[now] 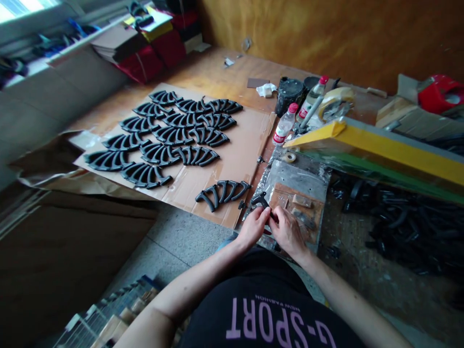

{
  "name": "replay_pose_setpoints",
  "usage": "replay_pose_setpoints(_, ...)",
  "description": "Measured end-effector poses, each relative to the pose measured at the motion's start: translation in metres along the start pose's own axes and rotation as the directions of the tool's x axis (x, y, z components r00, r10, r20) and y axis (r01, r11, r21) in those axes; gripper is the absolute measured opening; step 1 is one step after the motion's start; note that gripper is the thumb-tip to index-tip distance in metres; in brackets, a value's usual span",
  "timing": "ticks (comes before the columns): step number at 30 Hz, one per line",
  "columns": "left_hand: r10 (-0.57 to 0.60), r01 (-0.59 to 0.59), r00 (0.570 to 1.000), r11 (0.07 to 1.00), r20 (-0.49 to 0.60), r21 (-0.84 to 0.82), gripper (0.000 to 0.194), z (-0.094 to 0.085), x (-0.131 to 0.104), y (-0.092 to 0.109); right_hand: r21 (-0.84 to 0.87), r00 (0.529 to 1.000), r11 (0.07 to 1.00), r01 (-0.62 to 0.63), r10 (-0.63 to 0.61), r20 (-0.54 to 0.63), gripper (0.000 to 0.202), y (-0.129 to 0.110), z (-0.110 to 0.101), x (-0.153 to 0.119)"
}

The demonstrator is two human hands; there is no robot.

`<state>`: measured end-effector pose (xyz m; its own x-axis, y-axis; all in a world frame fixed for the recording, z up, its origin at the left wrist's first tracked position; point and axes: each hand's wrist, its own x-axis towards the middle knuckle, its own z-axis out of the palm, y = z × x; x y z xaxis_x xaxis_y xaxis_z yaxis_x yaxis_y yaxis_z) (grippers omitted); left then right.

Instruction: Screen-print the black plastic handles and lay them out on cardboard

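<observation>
A small black T-shaped plastic part (261, 201), its exact kind unclear, is held between both hands at the front edge of the work surface. My left hand (255, 223) pinches it from the left. My right hand (286, 229) closes on its lower end, and the fingers partly hide that end. Just left of the hands, a short row of curved black handle-like parts (221, 193) lies on a cardboard sheet (250, 140). Several fanned rows of similar black parts (174, 128) cover the sheet farther back. Under the hands lies a worn board (311, 193) with small blocks on it.
Two bottles with red caps (284, 124), a black cup (289, 94) and tape rolls (336, 102) stand behind the board. A yellow-edged frame (391, 145) juts in from the right, above a heap of black parts (409, 232). A wire rack (105, 314) stands lower left.
</observation>
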<state>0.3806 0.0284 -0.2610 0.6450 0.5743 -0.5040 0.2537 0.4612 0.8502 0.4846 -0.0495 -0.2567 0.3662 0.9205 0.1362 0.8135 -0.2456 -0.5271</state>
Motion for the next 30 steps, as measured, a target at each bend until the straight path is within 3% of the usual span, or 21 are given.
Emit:
replay_pose_setpoints(7, 0.011, -0.016, 0.999, 0.996, 0.048, 0.09, 0.045, -0.021, 0.011, 0.004, 0.031, 0.998, 0.998, -0.058, 0.058, 0.002, 0.015, -0.01, 0.01, 0.01)
replay_pose_setpoints(14, 0.005, -0.009, 0.999, 0.993, 0.036, 0.119, 0.044, -0.046, 0.015, 0.009, 0.012, 0.998, 0.999, -0.04, 0.04, 0.039, 0.013, -0.025, 0.023, 0.026)
replay_pose_setpoints(16, 0.006, -0.012, 0.999, 0.989, 0.043, 0.146, 0.044, -0.061, 0.012, 0.011, 0.012, 0.996, 1.0, -0.018, 0.017, 0.085, 0.012, -0.033, 0.029, 0.031)
replay_pose_setpoints(19, -0.032, 0.028, 0.999, 0.979, 0.018, 0.2, 0.046, -0.099, 0.002, 0.009, 0.069, 0.974, 0.993, 0.095, -0.107, 0.201, 0.01, -0.043, 0.041, 0.04)
replay_pose_setpoints(22, -0.092, 0.111, 0.991, 0.973, -0.1, 0.201, 0.049, -0.147, -0.015, -0.002, 0.145, 0.942, 0.973, 0.181, -0.214, 0.26, 0.01, -0.048, 0.058, 0.052)
replay_pose_setpoints(25, -0.154, 0.195, 0.946, 0.973, -0.286, 0.123, 0.053, -0.184, -0.027, -0.024, 0.131, 0.932, 0.969, 0.211, -0.239, 0.272, 0.008, -0.048, 0.079, 0.068)
replay_pose_setpoints(27, -0.18, 0.222, 0.899, 0.973, -0.4, 0.061, 0.053, -0.196, -0.026, -0.04, 0.079, 0.929, 0.972, 0.22, -0.234, 0.288, 0.012, -0.047, 0.093, 0.081)
replay_pose_setpoints(30, -0.191, 0.242, 0.835, 0.97, -0.516, 0.033, 0.051, -0.2, -0.016, -0.059, -0.063, 0.928, 0.976, 0.208, -0.177, 0.328, 0.022, -0.047, 0.111, 0.102)
